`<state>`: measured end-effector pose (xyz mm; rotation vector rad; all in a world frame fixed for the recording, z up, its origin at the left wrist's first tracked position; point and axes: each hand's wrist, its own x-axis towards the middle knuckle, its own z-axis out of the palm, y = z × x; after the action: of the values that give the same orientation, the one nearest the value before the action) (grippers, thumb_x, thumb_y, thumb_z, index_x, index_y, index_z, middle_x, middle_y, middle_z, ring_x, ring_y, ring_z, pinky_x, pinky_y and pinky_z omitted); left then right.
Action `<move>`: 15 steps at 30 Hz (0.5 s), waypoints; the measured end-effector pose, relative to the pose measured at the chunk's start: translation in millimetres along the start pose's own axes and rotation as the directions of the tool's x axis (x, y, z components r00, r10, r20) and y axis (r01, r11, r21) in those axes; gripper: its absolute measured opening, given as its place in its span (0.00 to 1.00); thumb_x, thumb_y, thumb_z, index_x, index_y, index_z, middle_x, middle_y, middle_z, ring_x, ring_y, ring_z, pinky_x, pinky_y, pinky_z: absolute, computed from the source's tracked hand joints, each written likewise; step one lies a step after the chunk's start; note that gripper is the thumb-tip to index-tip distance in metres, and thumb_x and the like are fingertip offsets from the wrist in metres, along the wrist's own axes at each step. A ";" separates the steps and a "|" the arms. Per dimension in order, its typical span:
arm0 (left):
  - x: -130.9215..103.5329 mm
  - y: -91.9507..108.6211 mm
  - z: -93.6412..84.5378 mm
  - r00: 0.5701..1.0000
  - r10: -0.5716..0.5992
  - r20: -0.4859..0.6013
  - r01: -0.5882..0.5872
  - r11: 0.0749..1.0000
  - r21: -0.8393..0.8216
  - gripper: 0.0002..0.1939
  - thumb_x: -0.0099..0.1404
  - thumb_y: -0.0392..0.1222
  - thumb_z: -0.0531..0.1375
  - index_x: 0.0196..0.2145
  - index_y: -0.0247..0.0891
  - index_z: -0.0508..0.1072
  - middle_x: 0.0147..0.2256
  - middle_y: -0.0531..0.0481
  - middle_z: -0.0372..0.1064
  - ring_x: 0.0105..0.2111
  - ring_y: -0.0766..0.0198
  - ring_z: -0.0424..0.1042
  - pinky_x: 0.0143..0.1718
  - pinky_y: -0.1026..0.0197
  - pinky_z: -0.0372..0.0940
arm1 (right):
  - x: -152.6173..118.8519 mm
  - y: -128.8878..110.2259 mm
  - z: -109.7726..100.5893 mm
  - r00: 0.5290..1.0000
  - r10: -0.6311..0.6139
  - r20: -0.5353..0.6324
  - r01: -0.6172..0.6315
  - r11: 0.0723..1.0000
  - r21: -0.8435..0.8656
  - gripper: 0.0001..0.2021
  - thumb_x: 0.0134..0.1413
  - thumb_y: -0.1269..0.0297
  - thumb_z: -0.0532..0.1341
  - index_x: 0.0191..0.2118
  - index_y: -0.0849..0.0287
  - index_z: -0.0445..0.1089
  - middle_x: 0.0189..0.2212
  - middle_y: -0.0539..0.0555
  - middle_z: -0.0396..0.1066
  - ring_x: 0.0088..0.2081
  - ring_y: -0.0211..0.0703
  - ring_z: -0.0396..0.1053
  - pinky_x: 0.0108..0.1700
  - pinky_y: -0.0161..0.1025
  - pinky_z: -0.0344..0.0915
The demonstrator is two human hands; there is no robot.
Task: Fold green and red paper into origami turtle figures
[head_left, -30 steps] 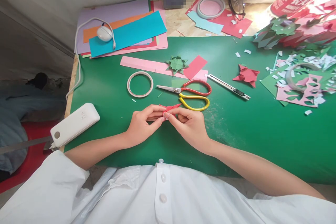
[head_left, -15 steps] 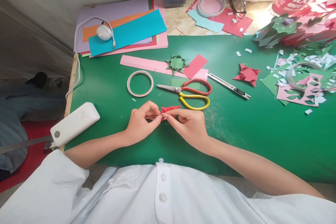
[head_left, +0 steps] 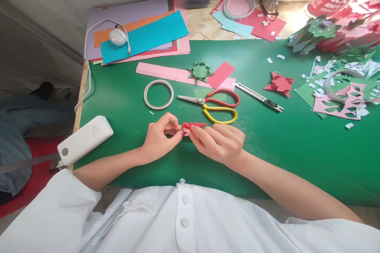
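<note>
Between my hands is a small folded red paper piece, held just above the green mat near the table's front. My left hand pinches its left end between thumb and fingers. The fingers of my right hand are closed on its near right side, partly covering it. A bit of white shows at the fingertips, too small to make out. Beyond my hands lie scissors with one red and one yellow handle. A roll of tape rests to their left, and a utility knife to their right.
A green paper star sits on a pink strip. Further right lies a red folded paper flower, then cut scraps. Coloured sheets are stacked at back left; a white power bank lies on the left edge.
My right hand has turned and shifted slightly to the right, its fingers now more curled along the red paper. My left hand keeps its pinch nearly unmoved.
</note>
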<state>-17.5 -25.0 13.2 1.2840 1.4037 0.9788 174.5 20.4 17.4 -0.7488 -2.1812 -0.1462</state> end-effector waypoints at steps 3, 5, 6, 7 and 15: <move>0.3 -0.3 -0.2 1.000 -0.031 -0.006 0.031 0.999 -0.027 0.11 0.61 0.40 0.66 0.33 0.42 0.64 0.29 0.57 0.81 0.31 0.66 0.83 0.37 0.68 0.78 | -0.4 6.4 -3.5 0.994 0.021 0.111 -0.020 1.000 -0.008 0.10 0.59 0.58 0.67 0.29 0.54 0.73 0.14 0.45 0.57 0.19 0.31 0.44 0.23 0.39 0.43; 0.6 0.2 -0.7 0.998 -0.066 -0.008 0.065 0.997 -0.052 0.12 0.60 0.41 0.67 0.34 0.42 0.65 0.29 0.57 0.81 0.30 0.65 0.83 0.36 0.68 0.78 | -1.6 9.1 -4.3 0.978 0.087 0.190 -0.086 0.996 -0.009 0.11 0.61 0.55 0.65 0.30 0.53 0.74 0.14 0.47 0.57 0.19 0.33 0.44 0.23 0.41 0.43; 0.9 0.5 -1.0 0.997 -0.080 -0.011 0.079 0.995 -0.063 0.12 0.59 0.41 0.67 0.34 0.42 0.66 0.29 0.56 0.81 0.31 0.64 0.83 0.36 0.67 0.78 | -2.3 9.8 -4.1 0.973 0.118 0.200 -0.119 0.993 -0.010 0.10 0.61 0.54 0.64 0.31 0.52 0.74 0.15 0.47 0.58 0.19 0.34 0.46 0.24 0.41 0.44; 1.3 0.8 -1.4 0.996 -0.090 -0.013 0.089 0.993 -0.074 0.12 0.59 0.41 0.68 0.34 0.42 0.66 0.29 0.56 0.81 0.31 0.64 0.83 0.36 0.67 0.79 | -2.7 10.2 -3.6 0.972 0.141 0.189 -0.142 0.990 -0.008 0.09 0.61 0.54 0.63 0.33 0.53 0.75 0.16 0.48 0.61 0.20 0.34 0.50 0.24 0.40 0.47; 2.7 1.4 -2.5 0.995 -0.099 -0.031 0.094 0.987 -0.133 0.13 0.58 0.43 0.69 0.34 0.41 0.68 0.30 0.54 0.81 0.33 0.64 0.83 0.39 0.66 0.78 | 0.1 10.1 5.1 0.933 0.248 0.261 -0.319 0.906 0.278 0.06 0.63 0.63 0.62 0.36 0.58 0.70 0.31 0.53 0.69 0.33 0.38 0.62 0.37 0.38 0.61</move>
<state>-19.6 -22.0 14.8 1.0955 1.3930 1.0168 176.6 30.4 12.6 -0.9204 -2.1949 0.4496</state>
